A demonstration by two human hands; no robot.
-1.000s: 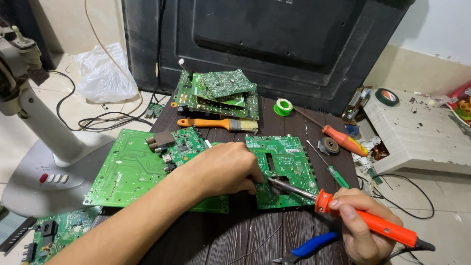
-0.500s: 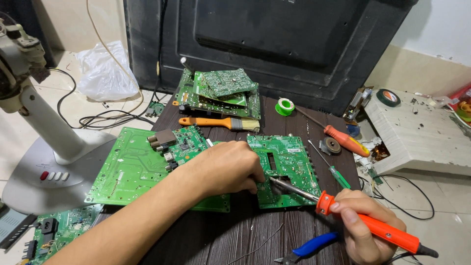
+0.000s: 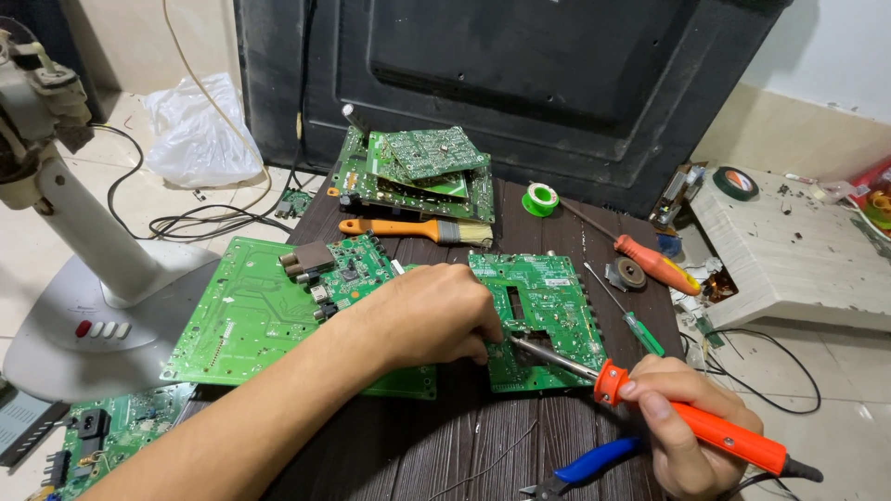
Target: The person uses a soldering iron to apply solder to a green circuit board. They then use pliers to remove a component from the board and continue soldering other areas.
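A green circuit board (image 3: 548, 297) lies on the dark wooden table (image 3: 464, 436). My left hand (image 3: 432, 315) rests on the board's left edge, fingers curled down against it; whether they pinch something I cannot tell. In my right hand (image 3: 687, 417) is an orange-handled soldering iron (image 3: 705, 429), its metal tip touching the board close to my left fingertips. A larger green board (image 3: 251, 315) lies to the left, partly under my left forearm.
A stack of circuit boards (image 3: 418, 172) sits at the back, with an orange-handled brush (image 3: 408, 229) in front of it. A solder spool (image 3: 540, 198), two screwdrivers (image 3: 650, 260), blue-handled pliers (image 3: 585, 464), a fan base (image 3: 93, 315) and a black panel (image 3: 520, 74) surround the work.
The iron's tip has crept slightly nearer my left fingers on the board. My left hand stays put.
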